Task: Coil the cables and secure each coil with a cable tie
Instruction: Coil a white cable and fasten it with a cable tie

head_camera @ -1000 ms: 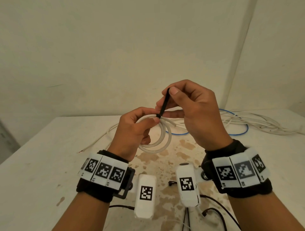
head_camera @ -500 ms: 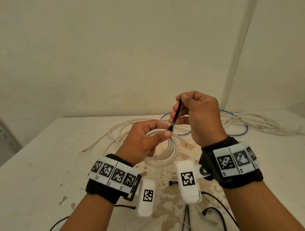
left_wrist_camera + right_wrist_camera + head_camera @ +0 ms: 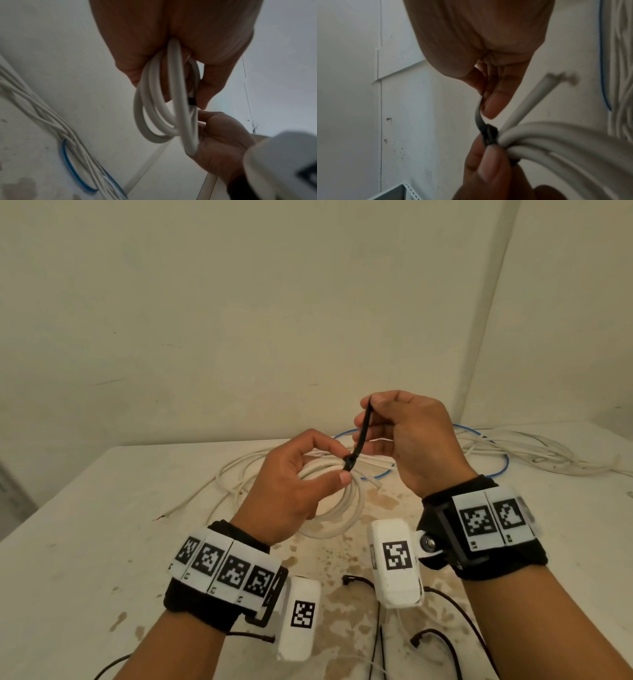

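Note:
A small coil of white cable (image 3: 346, 508) hangs above the table, gripped at its top by my left hand (image 3: 294, 491). A black cable tie (image 3: 361, 436) is looped round the coil's strands, its head (image 3: 349, 463) by my left thumb. My right hand (image 3: 407, 440) pinches the tie's free tail and holds it up and taut. In the left wrist view the coil (image 3: 163, 101) hangs from my fingers, with a bit of the tie (image 3: 191, 100) showing. In the right wrist view the tie (image 3: 481, 119) runs from my fingertips to its head against the bundled cable (image 3: 547, 138).
Loose white cables (image 3: 534, 453) and a blue cable (image 3: 493, 467) lie tangled at the back of the stained white table (image 3: 85, 525). Spare black cable ties (image 3: 442, 642) lie near the front edge. Walls close the back and right.
Both hands have shifted right and lower in the picture. The right hand has drawn the tie's tail further up and out, so more of it shows between the hands.

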